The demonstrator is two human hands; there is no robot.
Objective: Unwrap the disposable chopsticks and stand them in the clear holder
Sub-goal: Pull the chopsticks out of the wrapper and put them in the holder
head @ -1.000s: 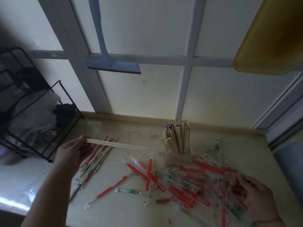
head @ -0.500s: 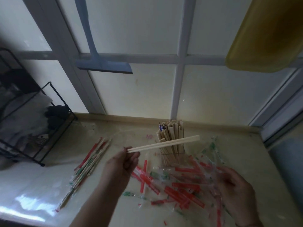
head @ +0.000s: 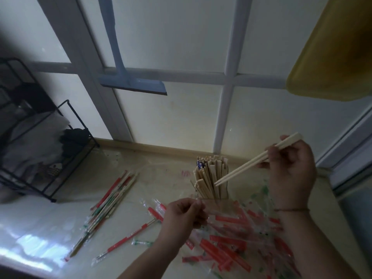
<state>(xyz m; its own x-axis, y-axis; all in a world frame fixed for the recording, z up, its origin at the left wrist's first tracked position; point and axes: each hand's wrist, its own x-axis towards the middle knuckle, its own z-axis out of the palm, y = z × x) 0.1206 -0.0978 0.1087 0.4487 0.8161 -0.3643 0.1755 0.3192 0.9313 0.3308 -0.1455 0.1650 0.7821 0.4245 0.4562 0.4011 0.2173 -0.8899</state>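
My right hand (head: 291, 168) grips a bare pair of wooden chopsticks (head: 243, 168) near their thick end. Their thin tips slant down-left and reach the front of the clear holder (head: 223, 190), which is packed with several upright unwrapped chopsticks (head: 209, 174). My left hand (head: 184, 215) hovers in front of the holder with fingers curled and nothing in it. A bundle of wrapped chopsticks (head: 109, 202) lies on the counter to the left. One more wrapped pair (head: 128, 238) lies diagonally near my left forearm.
Several empty red and green plastic wrappers (head: 231, 244) litter the counter in front of and right of the holder. A black wire rack (head: 66, 158) stands at the left. A blue squeegee (head: 132, 83) and a yellow tray (head: 330, 63) hang against the window.
The bare chopsticks passed from my left hand to my right hand, which rose from the wrapper pile. Their tips now point down at the holder. My left hand dropped back, fingers curled.
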